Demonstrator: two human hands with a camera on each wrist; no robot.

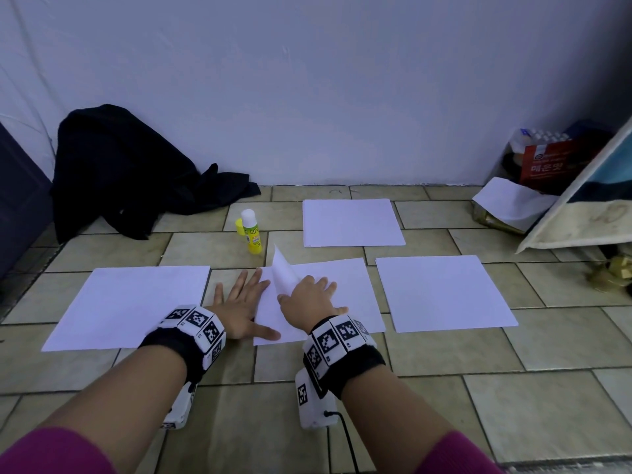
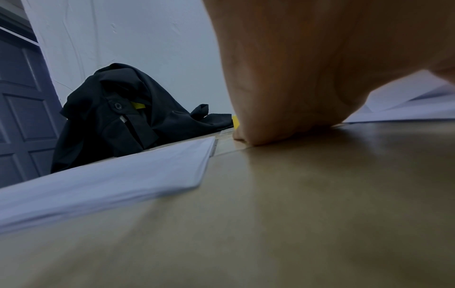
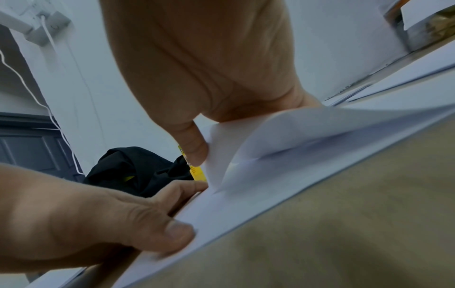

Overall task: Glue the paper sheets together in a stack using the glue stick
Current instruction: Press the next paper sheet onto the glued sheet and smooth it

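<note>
Several white paper sheets lie on the tiled floor: a left sheet (image 1: 130,302), a middle sheet (image 1: 345,292), a right sheet (image 1: 444,292) and a far sheet (image 1: 352,222). My left hand (image 1: 248,295) lies flat with straight fingers, and its thumb (image 3: 177,233) presses the middle sheet's left edge. My right hand (image 1: 302,290) pinches the near-left corner (image 3: 246,144) of the middle pile's top sheet and holds it curled up. The yellow glue stick (image 1: 252,234) stands uncapped behind my hands, with its cap (image 1: 239,224) beside it.
A black garment (image 1: 130,172) is heaped against the wall at the back left. At the back right are a carton of goods (image 1: 547,159), a loose sheet (image 1: 513,203) and a leaning board (image 1: 581,200). A dark door (image 2: 22,107) stands at the far left.
</note>
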